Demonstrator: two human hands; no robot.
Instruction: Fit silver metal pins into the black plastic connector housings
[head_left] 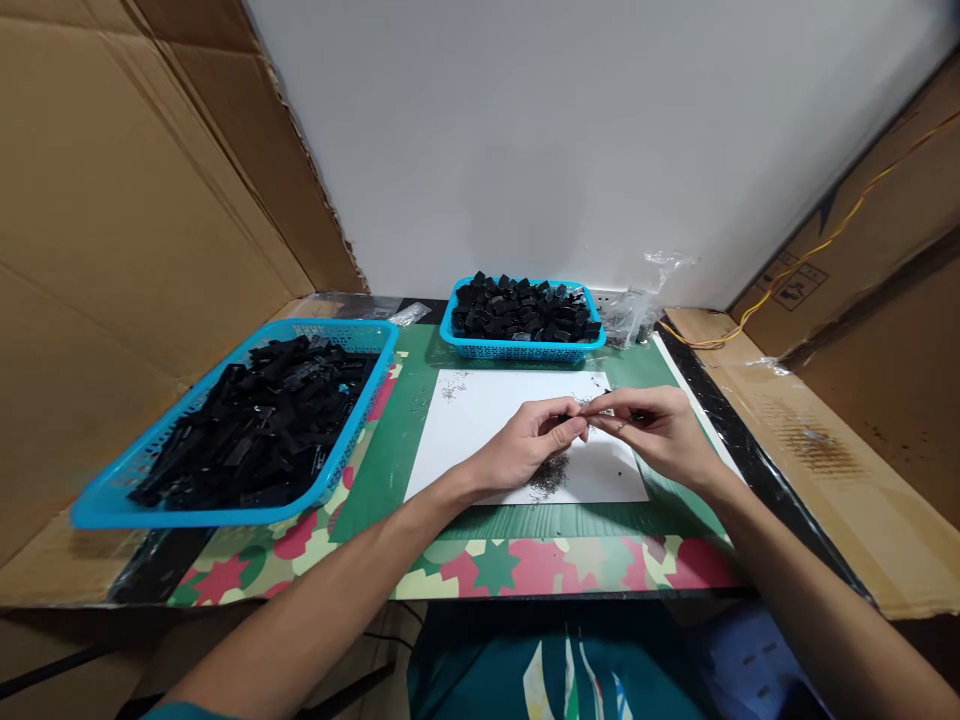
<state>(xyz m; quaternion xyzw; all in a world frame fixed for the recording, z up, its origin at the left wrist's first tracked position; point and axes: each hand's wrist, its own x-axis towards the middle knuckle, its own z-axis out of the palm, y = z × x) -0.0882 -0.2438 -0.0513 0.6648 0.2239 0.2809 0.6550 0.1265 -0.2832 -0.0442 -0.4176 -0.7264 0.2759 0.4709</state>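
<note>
My left hand (534, 442) and my right hand (654, 430) meet fingertip to fingertip over a white sheet of paper (480, 420) on the table. Both are pinched together around a small dark part (592, 410) that I cannot make out clearly. Just below the hands, a little heap of tiny metal pieces (549, 476) lies on the paper. More tiny pieces (452, 388) are scattered near the sheet's far left corner.
A large blue basket (105, 500) full of black plastic parts stands at the left. A smaller blue basket (525, 348) of black parts sits at the back, clear plastic bags (637, 310) beside it. Cardboard walls enclose both sides; a yellow wire (787, 270) runs at the right.
</note>
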